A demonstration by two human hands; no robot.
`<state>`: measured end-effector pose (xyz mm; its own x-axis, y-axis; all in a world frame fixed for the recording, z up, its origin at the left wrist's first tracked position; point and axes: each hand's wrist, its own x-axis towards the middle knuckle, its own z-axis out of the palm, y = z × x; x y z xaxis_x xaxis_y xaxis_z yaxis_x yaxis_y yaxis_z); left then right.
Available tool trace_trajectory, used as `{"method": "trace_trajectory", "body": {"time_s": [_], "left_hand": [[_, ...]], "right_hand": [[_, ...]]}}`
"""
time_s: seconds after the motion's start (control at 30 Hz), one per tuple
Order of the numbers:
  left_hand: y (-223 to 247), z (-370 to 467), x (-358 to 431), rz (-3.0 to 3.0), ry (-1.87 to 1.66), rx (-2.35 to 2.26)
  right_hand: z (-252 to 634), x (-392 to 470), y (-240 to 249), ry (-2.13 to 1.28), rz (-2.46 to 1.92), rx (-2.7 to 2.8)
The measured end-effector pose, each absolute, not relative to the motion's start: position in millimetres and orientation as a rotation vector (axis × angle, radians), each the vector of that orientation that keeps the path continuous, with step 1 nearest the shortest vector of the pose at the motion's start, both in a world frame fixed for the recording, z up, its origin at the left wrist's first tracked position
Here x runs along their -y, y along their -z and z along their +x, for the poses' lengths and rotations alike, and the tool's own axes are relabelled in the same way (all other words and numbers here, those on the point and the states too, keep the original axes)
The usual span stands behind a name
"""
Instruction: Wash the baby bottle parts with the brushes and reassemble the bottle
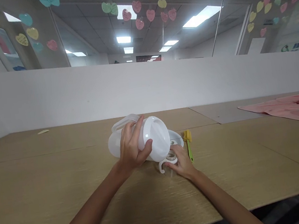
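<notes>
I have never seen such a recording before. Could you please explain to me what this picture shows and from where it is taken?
There is no machine here, only a person's two bare hands. The single picture comes from a camera worn on the head, looking forward and down. The left hand holds a white jug, tipped sideways. Beside it, the right hand holds a small container with a curved handle. On the wooden-looking table lie a green-and-yellow brush and, far right, a pink cloth.

It looks like an office, with glass partition [88,39], heart-shaped notes [150,15] and ceiling lights [202,16].
</notes>
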<state>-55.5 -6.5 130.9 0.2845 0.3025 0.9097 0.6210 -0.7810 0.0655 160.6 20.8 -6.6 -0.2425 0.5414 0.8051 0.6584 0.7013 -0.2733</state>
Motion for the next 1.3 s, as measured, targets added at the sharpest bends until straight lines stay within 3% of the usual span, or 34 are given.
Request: {"method": "trace_trajectory", "body": {"time_s": [0.6, 0.93, 1.3], "left_hand": [[-134, -63, 1, -2.279, 1.502, 0.816], [-159, -133, -41, -1.668, 2.382, 1.269], [-144, -160, -79, -1.43, 2.67, 1.472]], "right_hand": [[160, -19, 6, 0.116, -0.963, 1.918], [160, -17, 5, 0.104, -0.96, 1.932], [161, -18, 7, 0.096, -0.982, 1.928]]}}
